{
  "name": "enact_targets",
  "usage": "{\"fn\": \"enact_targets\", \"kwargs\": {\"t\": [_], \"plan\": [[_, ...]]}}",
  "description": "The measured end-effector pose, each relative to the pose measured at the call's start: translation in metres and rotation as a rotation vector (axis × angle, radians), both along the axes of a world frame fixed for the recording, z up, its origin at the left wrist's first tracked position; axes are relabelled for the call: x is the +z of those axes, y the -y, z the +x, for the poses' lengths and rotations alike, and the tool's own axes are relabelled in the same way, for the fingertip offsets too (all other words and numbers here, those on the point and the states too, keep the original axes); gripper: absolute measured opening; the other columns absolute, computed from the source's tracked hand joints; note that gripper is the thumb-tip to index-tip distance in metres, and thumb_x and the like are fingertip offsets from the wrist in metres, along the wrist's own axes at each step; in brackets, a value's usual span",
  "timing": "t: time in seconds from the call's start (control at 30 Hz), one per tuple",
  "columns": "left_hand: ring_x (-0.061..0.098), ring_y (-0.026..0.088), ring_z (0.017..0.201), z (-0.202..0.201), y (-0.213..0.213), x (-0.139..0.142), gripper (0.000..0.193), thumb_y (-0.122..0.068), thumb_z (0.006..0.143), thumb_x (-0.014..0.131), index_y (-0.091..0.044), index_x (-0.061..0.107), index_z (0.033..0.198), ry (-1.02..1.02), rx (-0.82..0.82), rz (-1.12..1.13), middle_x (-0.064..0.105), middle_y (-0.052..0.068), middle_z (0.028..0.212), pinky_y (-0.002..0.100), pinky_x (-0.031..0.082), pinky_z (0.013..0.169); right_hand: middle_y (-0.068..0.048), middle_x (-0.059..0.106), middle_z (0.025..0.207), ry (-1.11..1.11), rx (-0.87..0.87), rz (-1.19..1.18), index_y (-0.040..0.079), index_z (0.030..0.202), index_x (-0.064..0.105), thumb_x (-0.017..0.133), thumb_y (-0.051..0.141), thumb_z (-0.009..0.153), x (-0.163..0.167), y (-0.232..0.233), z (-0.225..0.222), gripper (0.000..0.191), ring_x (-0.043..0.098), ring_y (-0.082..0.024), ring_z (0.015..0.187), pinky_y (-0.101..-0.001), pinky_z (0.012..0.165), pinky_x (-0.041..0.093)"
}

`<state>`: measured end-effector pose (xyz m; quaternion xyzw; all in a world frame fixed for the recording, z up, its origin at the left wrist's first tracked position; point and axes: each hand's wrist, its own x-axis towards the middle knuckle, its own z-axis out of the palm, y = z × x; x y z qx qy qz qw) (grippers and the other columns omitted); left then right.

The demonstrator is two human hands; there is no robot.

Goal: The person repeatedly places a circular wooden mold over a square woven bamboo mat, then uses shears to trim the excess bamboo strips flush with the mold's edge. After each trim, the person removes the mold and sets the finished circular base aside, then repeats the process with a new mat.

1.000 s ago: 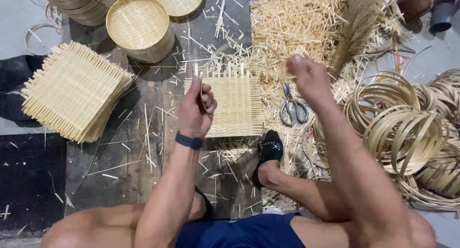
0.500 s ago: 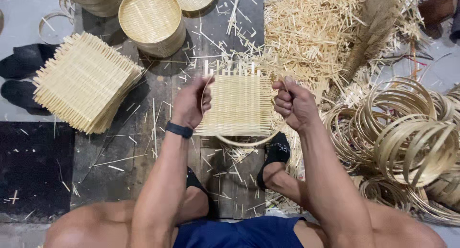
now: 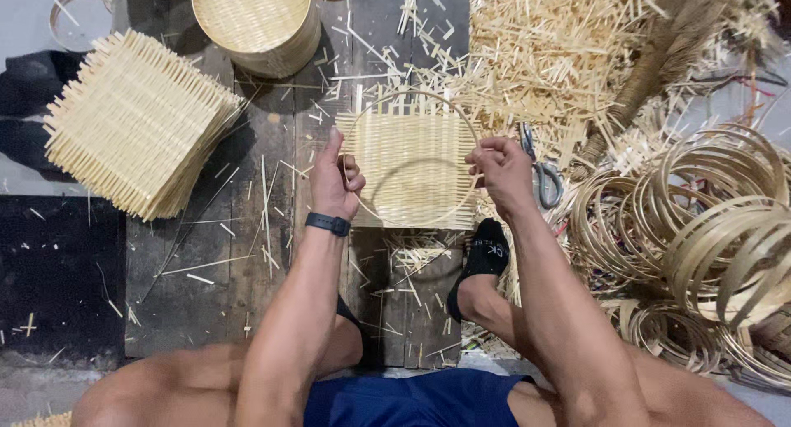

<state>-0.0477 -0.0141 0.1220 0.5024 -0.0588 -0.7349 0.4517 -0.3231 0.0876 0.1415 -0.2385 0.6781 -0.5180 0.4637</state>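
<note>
The person sits on the floor, a black-socked foot [image 3: 484, 258] stretched forward. The left hand [image 3: 334, 184], a black band at its wrist, pinches the left edge of a thin round bamboo hoop [image 3: 470, 130], and the right hand [image 3: 501, 171] pinches its right edge. The hoop lies over a square woven pale bamboo mat [image 3: 412, 167] held between them. Grey scissors [image 3: 544, 175] lie just right. Further off sit a stack of woven square mats [image 3: 136, 122], coiled bamboo rings [image 3: 700, 221], and a round woven bamboo basket [image 3: 255, 23].
</note>
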Motion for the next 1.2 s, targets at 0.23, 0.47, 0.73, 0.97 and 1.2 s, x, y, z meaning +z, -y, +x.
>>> {"fn": "enact_targets", "kwargs": {"t": [0.23,0.47,0.73,0.97,1.2], "plan": [[0.073,0.018,0.074,0.015,0.002,-0.082,0.018,-0.015,0.079,0.081,-0.006,0.080,0.094,1.166,-0.298,-0.658,0.078,0.008,0.085,0.031,0.058,0.069,-0.013,0.073,0.092,-0.394,0.091,0.138,0.004,0.120,0.074,0.075,0.006,0.082,-0.069,0.011,0.008,0.038,0.069,-0.020,0.078,-0.0331,0.071,0.059],[0.075,0.021,0.071,0.023,0.005,-0.089,0.020,-0.013,0.070,0.085,-0.006,0.081,0.089,1.255,-0.517,-0.447,0.078,0.011,0.079,0.033,0.058,0.070,-0.022,0.073,0.092,-0.788,0.121,0.102,0.006,0.118,0.077,0.074,0.011,0.082,-0.086,0.007,0.020,0.036,0.072,-0.034,0.084,-0.0402,0.084,0.055],[0.074,0.020,0.069,0.020,0.006,-0.081,0.020,-0.012,0.066,0.089,-0.008,0.082,0.084,1.265,-0.513,-0.357,0.078,0.008,0.076,0.033,0.058,0.069,-0.018,0.076,0.087,-0.742,0.050,0.113,0.005,0.104,0.080,0.075,0.013,0.082,-0.080,0.000,0.021,0.024,0.075,-0.030,0.079,-0.0385,0.080,0.057],[0.072,0.017,0.066,0.021,0.005,-0.095,0.019,-0.010,0.061,0.091,-0.007,0.081,0.076,1.242,-0.503,-0.328,0.077,0.005,0.075,0.032,0.058,0.068,-0.018,0.076,0.083,-0.738,0.046,0.166,0.005,0.097,0.080,0.078,0.015,0.083,-0.088,-0.001,0.015,0.018,0.074,-0.030,0.077,-0.0390,0.077,0.057],[0.074,0.016,0.068,0.028,0.017,-0.093,0.022,-0.001,0.065,0.088,0.000,0.078,0.085,0.847,-0.501,-0.089,0.077,0.010,0.080,0.033,0.062,0.064,-0.018,0.076,0.083,-0.748,0.070,0.209,0.006,0.096,0.081,0.080,0.014,0.081,-0.081,0.005,0.016,0.017,0.074,-0.030,0.077,-0.0388,0.078,0.057]]}}
